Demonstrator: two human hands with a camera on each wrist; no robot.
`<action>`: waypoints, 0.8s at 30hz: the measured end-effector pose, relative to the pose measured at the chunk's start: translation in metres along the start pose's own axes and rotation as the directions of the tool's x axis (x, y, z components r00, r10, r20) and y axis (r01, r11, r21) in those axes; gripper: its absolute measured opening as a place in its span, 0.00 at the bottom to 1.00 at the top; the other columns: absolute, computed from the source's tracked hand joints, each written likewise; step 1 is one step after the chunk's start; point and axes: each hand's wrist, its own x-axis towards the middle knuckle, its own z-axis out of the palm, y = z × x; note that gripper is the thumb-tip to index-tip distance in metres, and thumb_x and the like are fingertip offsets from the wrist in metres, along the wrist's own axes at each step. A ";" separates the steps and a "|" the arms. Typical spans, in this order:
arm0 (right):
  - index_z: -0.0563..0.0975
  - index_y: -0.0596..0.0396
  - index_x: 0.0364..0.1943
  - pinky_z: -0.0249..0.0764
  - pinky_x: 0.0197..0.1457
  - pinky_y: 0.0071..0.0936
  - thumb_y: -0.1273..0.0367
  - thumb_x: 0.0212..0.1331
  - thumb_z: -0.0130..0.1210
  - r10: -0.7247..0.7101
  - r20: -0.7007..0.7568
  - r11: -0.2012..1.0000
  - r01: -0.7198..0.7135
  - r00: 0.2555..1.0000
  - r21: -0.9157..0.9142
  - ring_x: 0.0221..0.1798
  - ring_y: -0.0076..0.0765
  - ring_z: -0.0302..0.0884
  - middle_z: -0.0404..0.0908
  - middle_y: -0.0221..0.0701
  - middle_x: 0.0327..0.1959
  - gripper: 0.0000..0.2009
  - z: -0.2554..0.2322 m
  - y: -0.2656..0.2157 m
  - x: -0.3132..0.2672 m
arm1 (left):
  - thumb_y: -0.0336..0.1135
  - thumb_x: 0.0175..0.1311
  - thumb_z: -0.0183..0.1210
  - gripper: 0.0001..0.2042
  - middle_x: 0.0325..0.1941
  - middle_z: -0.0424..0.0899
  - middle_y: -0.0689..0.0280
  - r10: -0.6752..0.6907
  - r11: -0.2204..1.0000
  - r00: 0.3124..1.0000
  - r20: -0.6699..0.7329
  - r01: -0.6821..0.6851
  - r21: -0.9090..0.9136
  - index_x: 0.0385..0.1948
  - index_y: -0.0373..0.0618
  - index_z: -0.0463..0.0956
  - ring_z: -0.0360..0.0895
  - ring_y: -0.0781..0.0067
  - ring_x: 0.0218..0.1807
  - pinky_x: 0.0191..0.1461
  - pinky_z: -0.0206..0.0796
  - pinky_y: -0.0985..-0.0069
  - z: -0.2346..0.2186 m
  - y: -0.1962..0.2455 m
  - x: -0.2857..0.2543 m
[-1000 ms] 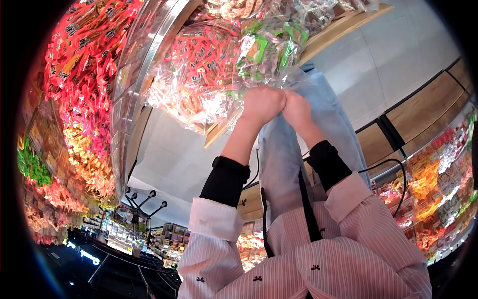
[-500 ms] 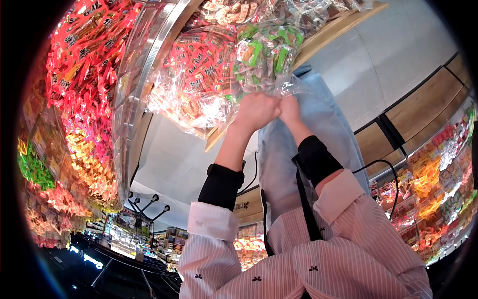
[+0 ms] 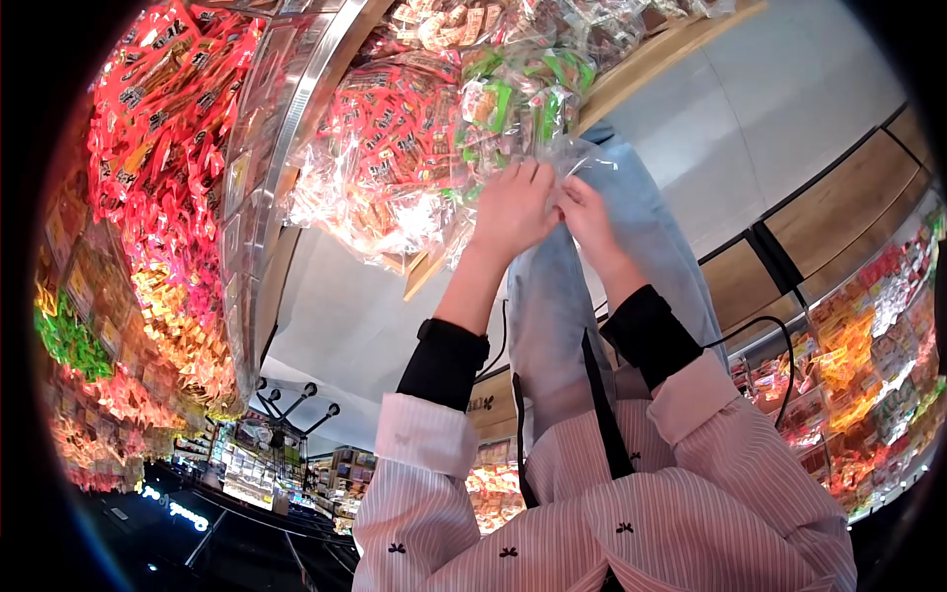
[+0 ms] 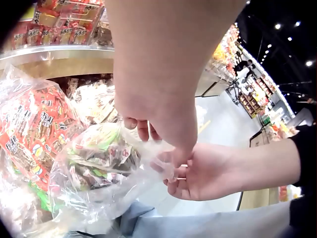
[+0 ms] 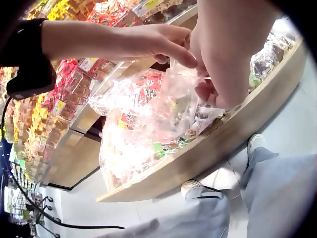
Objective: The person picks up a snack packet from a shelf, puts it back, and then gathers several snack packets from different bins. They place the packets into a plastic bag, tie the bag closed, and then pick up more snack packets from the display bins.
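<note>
A clear plastic bag of green-and-white packets (image 3: 491, 104) lies on a wooden-edged display, its neck gathered toward me. My left hand (image 3: 516, 207) pinches the gathered plastic, fingers bent over its near end. Right beside it, my right hand (image 3: 589, 214) pinches the same neck between thumb and fingers. In the left wrist view the twisted plastic (image 4: 153, 153) runs from the bag to the fingertips of both hands. The right wrist view has my left hand (image 5: 148, 42) and right hand (image 5: 223, 64) meeting above the bag; some fingertips are hidden.
A bag of red packets (image 3: 395, 113) lies to the left of the green one. Stepped bins of red and yellow sweets (image 3: 168, 148) rise at the far left. The wooden edge (image 3: 671, 59) borders the display, with grey floor (image 3: 730, 118) beyond.
Both hands were closed in tight fists pressed together at the bag's neck; their fingers have now loosened and spread somewhat. The bags have stayed nearly in place.
</note>
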 end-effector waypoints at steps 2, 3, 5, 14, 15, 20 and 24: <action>0.69 0.58 0.30 0.67 0.30 0.20 0.72 0.54 0.46 0.055 -0.014 0.997 -0.054 0.998 0.051 0.29 0.19 0.68 0.72 0.25 0.27 0.04 0.005 -0.004 -0.001 | 0.33 0.37 0.56 0.11 0.24 0.70 0.63 -0.012 0.998 0.999 0.038 0.009 0.064 0.24 0.44 0.66 0.70 0.61 0.32 0.35 0.62 0.69 0.008 -0.014 0.003; 0.69 0.58 0.30 0.67 0.30 0.20 0.72 0.54 0.46 0.055 -0.017 0.997 -0.054 0.998 0.055 0.29 0.19 0.68 0.72 0.25 0.27 0.04 0.007 -0.006 -0.002 | 0.33 0.38 0.56 0.11 0.25 0.71 0.63 -0.026 0.992 0.997 0.068 0.017 0.127 0.24 0.43 0.66 0.70 0.61 0.32 0.36 0.62 0.68 0.007 -0.019 0.005; 0.68 0.57 0.32 0.68 0.32 0.21 0.70 0.55 0.46 0.157 -0.026 0.977 -0.152 0.987 0.148 0.32 0.19 0.68 0.71 0.26 0.29 0.05 0.010 -0.010 -0.003 | 0.34 0.38 0.57 0.11 0.25 0.72 0.62 -0.084 0.987 0.992 0.091 0.070 0.145 0.24 0.43 0.66 0.70 0.60 0.32 0.35 0.62 0.68 0.006 -0.025 0.008; 0.67 0.52 0.29 0.67 0.30 0.25 0.56 0.52 0.47 0.704 0.387 0.568 -0.799 0.596 0.198 0.29 0.30 0.70 0.71 0.29 0.26 0.14 0.018 -0.013 -0.008 | 0.36 0.41 0.56 0.10 0.27 0.74 0.60 -0.472 0.881 0.881 -0.014 0.472 0.009 0.24 0.42 0.68 0.71 0.57 0.34 0.35 0.63 0.64 -0.007 0.000 -0.003; 0.67 0.52 0.29 0.67 0.30 0.25 0.56 0.52 0.47 0.701 0.392 0.567 -0.799 0.596 0.200 0.29 0.30 0.70 0.71 0.29 0.26 0.14 0.020 -0.013 -0.007 | 0.38 0.41 0.56 0.11 0.26 0.74 0.59 -0.537 0.842 0.838 -0.095 0.539 -0.009 0.24 0.42 0.68 0.71 0.56 0.33 0.35 0.63 0.63 -0.006 0.004 -0.009; 0.70 0.51 0.24 0.61 0.25 0.22 0.54 0.52 0.47 0.685 0.200 0.684 -0.713 0.701 0.156 0.25 0.26 0.69 0.71 0.27 0.23 0.15 0.033 0.005 -0.013 | 0.46 0.45 0.53 0.17 0.27 0.76 0.53 -0.788 0.610 0.571 0.229 0.775 0.165 0.25 0.38 0.72 0.75 0.53 0.33 0.37 0.65 0.65 -0.001 0.009 -0.031; 0.70 0.52 0.20 0.63 0.25 0.25 0.58 0.53 0.46 0.644 0.121 0.757 -0.652 0.755 0.038 0.23 0.25 0.68 0.69 0.25 0.17 0.14 0.035 0.014 -0.020 | 0.49 0.49 0.46 0.21 0.32 0.77 0.49 -0.818 0.521 0.395 0.419 0.817 0.246 0.28 0.38 0.76 0.74 0.51 0.38 0.41 0.65 0.64 0.006 0.004 -0.037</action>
